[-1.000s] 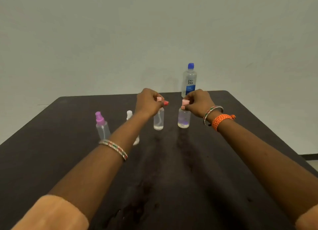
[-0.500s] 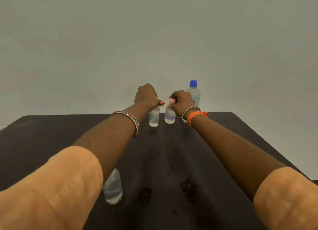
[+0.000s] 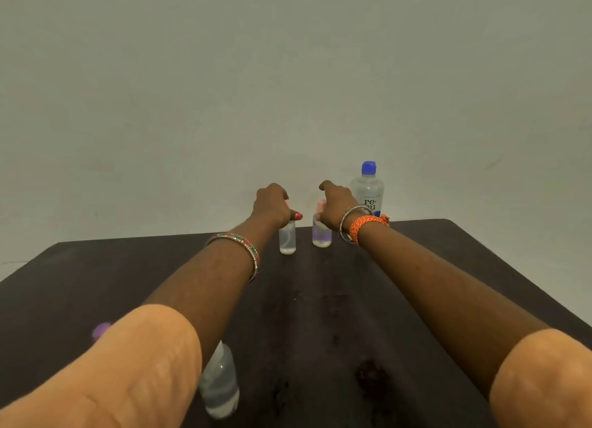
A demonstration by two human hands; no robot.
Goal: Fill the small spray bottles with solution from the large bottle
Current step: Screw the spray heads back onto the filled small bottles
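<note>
Two small clear spray bottles stand side by side near the table's far edge. My left hand (image 3: 274, 207) is closed over the top of the left bottle (image 3: 287, 239), hiding its cap. My right hand (image 3: 337, 208) rests on the pink cap of the right bottle (image 3: 322, 235), with the forefinger lifted. The large clear bottle (image 3: 368, 189), with a blue cap and a blue label, stands upright just behind my right wrist. Another small clear bottle (image 3: 220, 383) stands blurred under my left forearm. A purple spray cap (image 3: 101, 330) peeks out left of my sleeve.
The dark table (image 3: 320, 315) runs from me to a plain pale wall. Its far edge lies right behind the bottles, and its right edge slants off past my right arm.
The view has tipped up and closer, so the purple and white bottles now sit under my left arm. Both hands stay on the two far bottles; my right forefinger has lifted.
</note>
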